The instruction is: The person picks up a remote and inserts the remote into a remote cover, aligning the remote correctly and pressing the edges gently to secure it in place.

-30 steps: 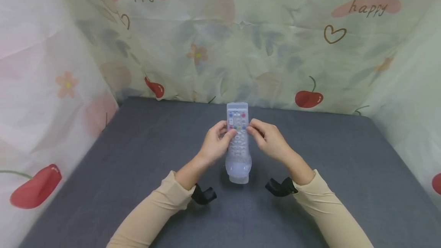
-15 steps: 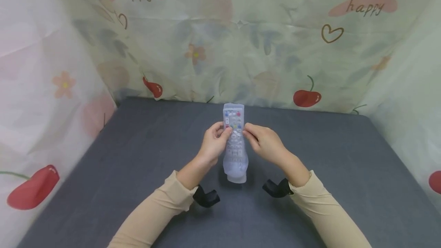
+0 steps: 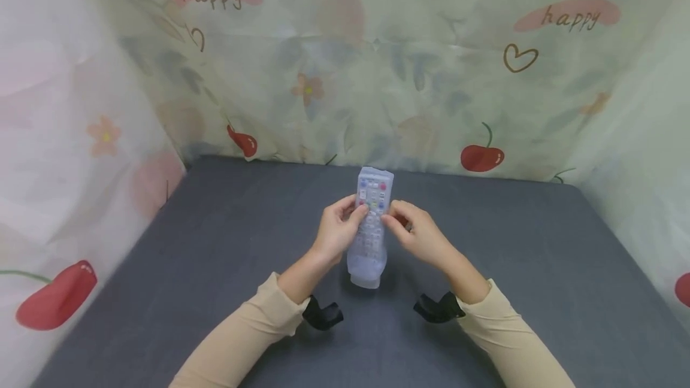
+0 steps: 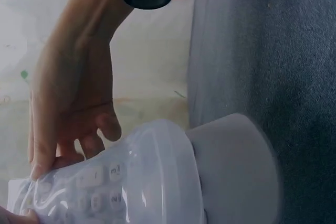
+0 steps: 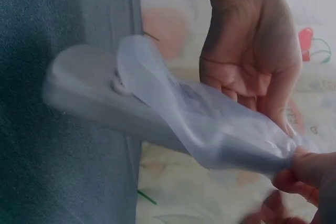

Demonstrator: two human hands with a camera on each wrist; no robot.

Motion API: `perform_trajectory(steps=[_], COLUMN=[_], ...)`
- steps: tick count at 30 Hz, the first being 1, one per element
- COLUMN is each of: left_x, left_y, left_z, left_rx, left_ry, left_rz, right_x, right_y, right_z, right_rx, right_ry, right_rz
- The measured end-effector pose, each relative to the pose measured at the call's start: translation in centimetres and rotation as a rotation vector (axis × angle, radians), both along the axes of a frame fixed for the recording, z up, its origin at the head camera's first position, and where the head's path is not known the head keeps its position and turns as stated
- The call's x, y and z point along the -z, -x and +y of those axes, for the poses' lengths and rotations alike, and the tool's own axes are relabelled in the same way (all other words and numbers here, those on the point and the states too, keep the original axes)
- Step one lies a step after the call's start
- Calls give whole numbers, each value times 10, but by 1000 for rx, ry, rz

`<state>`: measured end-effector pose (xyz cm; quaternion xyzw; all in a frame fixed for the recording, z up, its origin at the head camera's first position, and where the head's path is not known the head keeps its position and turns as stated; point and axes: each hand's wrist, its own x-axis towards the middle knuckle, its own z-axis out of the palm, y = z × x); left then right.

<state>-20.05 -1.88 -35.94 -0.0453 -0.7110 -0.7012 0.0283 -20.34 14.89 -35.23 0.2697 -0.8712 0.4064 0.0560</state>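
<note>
A white remote control (image 3: 365, 282) with coloured buttons sits inside a translucent soft cover (image 3: 368, 263), held up over the table. Its bare lower end (image 4: 236, 177) sticks out of the cover's loose, flared mouth. My left hand (image 3: 335, 229) grips the covered remote at the upper left side, thumb on the button face and fingers at the edge. On the other side my right hand (image 3: 423, 232) pinches the cover's edge between thumb and curled fingers; the right wrist view shows the cover (image 5: 247, 145) gathered in those fingertips.
A dark grey table (image 3: 226, 244) spreads under both hands. Patterned curtains (image 3: 377, 76) with cherries and hearts stand behind it and on both sides. Black wrist mounts (image 3: 323, 314) hang inside each beige sleeve cuff.
The covered remote has tilted, its upper end leaning right and its lower end swinging left. My right fingers have shifted along the cover's right edge; the left hand keeps its grip.
</note>
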Motion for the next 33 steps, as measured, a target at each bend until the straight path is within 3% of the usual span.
perform_trajectory(steps=[6,11,15,20,25,29,33], left_x=[-3,-1,2,3,-1,-2,-1], left_y=[-2,-3,-4,-4,0,3,3], left_z=[-3,-3,-2,-4,-9,-11,-11], left_rx=[42,48,50,47,-32,-88,-126], left_ry=[37,48,55,163,206,257,382], left_rz=[23,36,62,114,160,243,394], right_x=[-2,-3,1,1,-1,-2,-3], right_y=[1,2,0,-1,-1,-3,-4], right_z=[2,2,2,0,-2,-4,-7], right_rx=[-41,-77,-43,13,29,38,64], right_ry=[168,213,210,235,261,260,265], right_rz=[-278,-405,-389,-347,-368,-369,-361])
